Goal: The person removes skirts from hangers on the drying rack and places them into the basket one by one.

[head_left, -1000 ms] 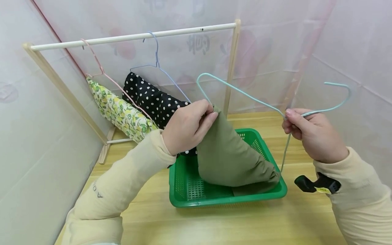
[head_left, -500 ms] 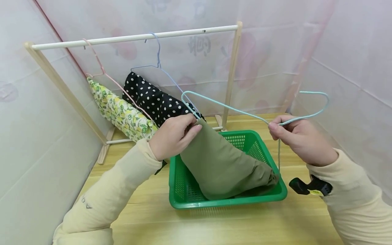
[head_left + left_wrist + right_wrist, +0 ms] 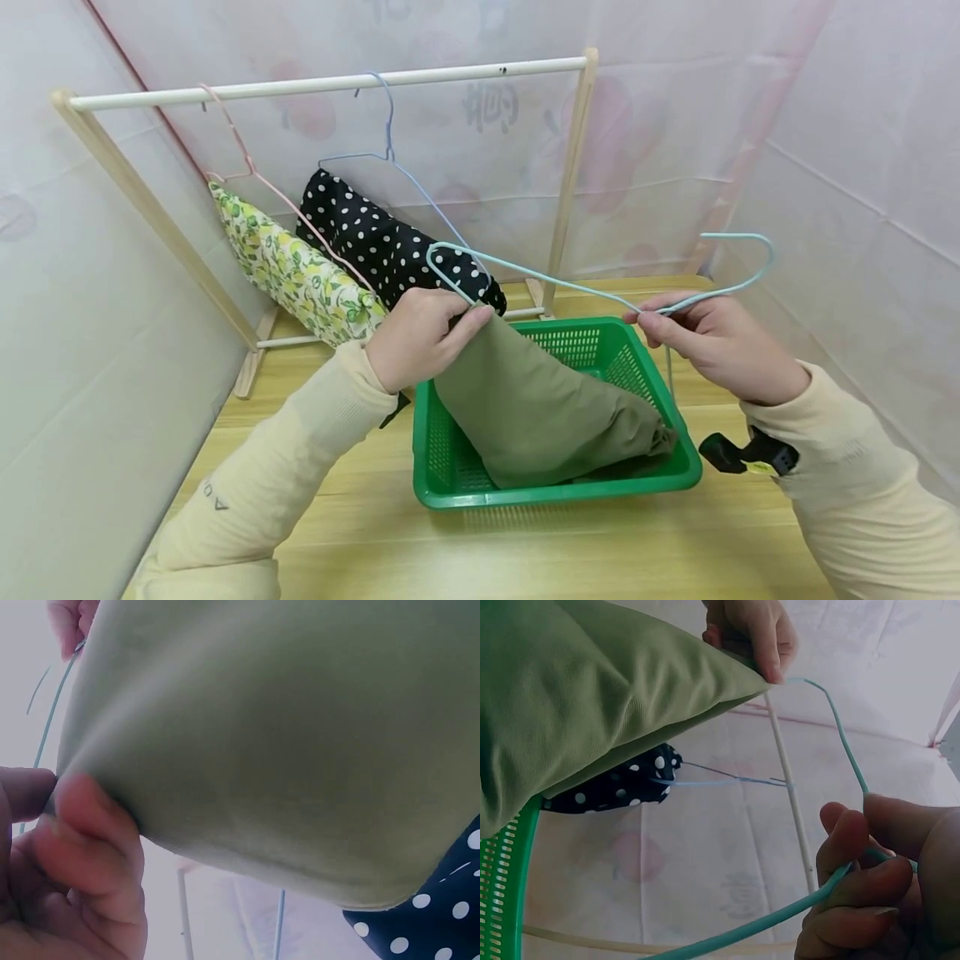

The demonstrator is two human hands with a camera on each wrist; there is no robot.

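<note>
In the head view, my left hand [image 3: 422, 340] pinches the upper corner of an olive-green cloth garment [image 3: 536, 412]. My right hand [image 3: 723, 343] holds a mint-green wire hanger [image 3: 540, 273] at the neck below its hook, which points right. The hanger's left end loops down to the pinched corner; whether it runs inside the cloth there is hidden by my fingers. The rest of the garment droops into a green plastic basket [image 3: 525, 498]. The right wrist view shows thumb and fingers curled round the hanger wire [image 3: 750, 922]. In the left wrist view the stretched cloth [image 3: 285, 750] fills most of the picture.
A white rail [image 3: 300, 85] on a wooden stand spans the back left. From it hang a lemon-print cloth [image 3: 292, 271] on a pink hanger [image 3: 243, 150] and a black polka-dot cloth [image 3: 375, 237] on a blue hanger [image 3: 390, 125]. Curtain-like walls surround the wooden table [image 3: 525, 558].
Both hands have moved down and to the left, carrying the hanger and the garment's corner lower over the basket. Each hand keeps its hold.
</note>
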